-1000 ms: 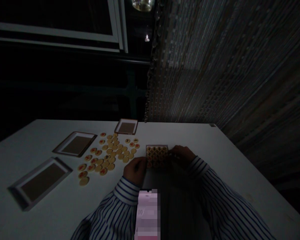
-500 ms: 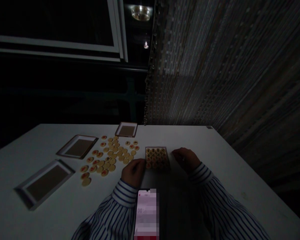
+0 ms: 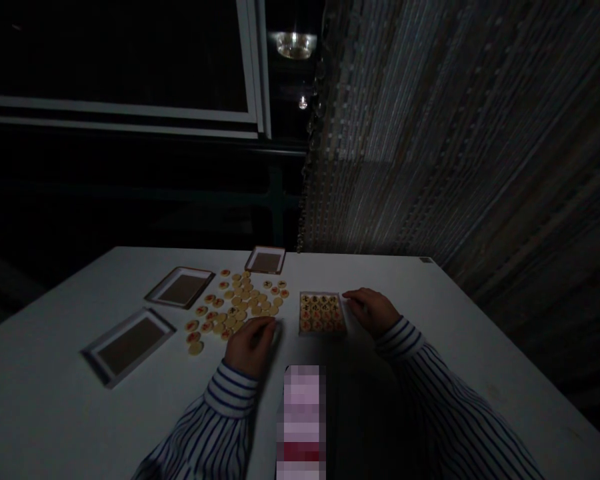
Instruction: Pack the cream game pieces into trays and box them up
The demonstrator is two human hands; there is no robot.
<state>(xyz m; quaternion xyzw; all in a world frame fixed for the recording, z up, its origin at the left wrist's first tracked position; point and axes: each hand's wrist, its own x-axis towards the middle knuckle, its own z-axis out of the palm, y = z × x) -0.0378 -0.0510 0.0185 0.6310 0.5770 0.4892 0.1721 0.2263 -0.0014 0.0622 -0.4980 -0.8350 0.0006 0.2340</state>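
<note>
1. One white bench (image 3: 380, 270), dimly lit, carries everything.
2. Three shallow trays (image 3: 134, 345) lie toward its left and far side.
3. Two hands: the left hand (image 3: 249, 343) is curled, thumb near forefinger; the right hand (image 3: 373, 310), loosely bent, is just beside the box. I can't tell whether either pinches anything.
4. One box (image 3: 323, 335) between them holds rows of pieces; filling it looks nearly finished.
5. Many loose pieces (image 3: 255, 293) lie scattered left of it; lifting one would call for a fingertip pinch.

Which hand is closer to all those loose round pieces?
Left. The left hand is next to the loose round pieces; the right hand is farther off, past the filled box.
</note>
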